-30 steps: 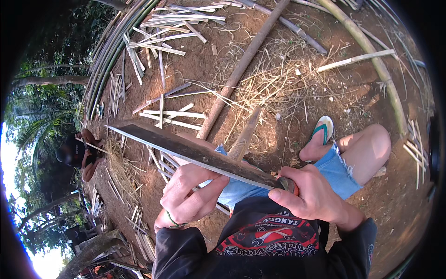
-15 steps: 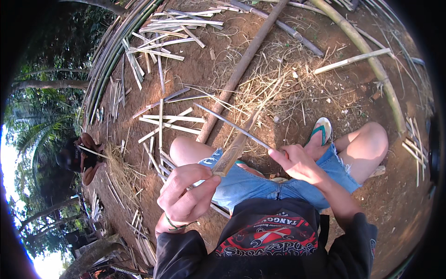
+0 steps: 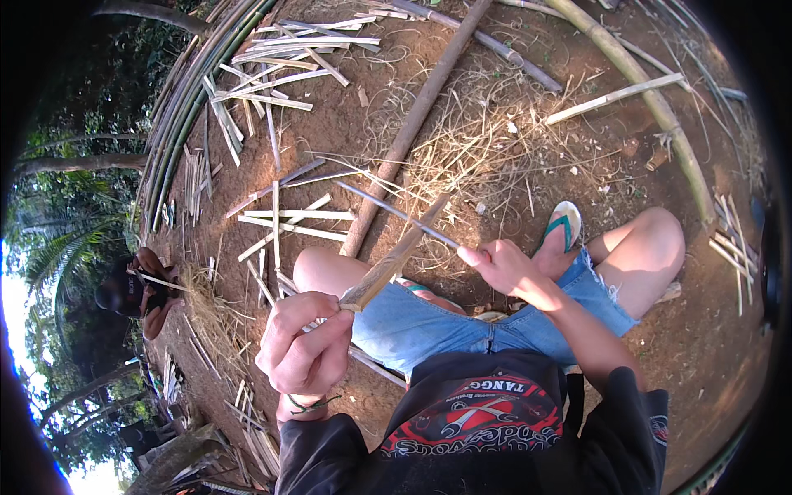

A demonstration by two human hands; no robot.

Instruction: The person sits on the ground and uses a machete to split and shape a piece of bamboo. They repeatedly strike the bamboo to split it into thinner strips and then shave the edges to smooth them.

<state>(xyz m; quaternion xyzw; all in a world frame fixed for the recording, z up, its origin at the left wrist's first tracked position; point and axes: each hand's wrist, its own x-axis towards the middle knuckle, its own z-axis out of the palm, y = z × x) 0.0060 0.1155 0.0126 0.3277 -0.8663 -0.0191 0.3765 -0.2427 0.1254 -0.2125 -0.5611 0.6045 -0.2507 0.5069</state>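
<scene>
Head view: left hand (image 3: 305,342) pinches the near end of a split bamboo piece (image 3: 388,264) between thumb and curled fingers. From that hand the piece lies toward between one and two o'clock, its long axis running the same way, narrowing to the far end, held up over the denim shorts (image 3: 445,330). Right hand (image 3: 511,268) is wrapped at the near end of a long knife (image 3: 371,200), thumb along it; handle hidden within the grip. Blade appears as a thin line, pointing to ten o'clock from the right hand. Key relation: blade crosses the piece nearly square, close to its far end; right hand sits nearer this crossing, at about four o'clock from it, left hand at seven. Contact between blade and piece: cannot tell. Loose shavings (image 3: 474,153) lie on the ground beyond, at one o'clock from the crossing.
</scene>
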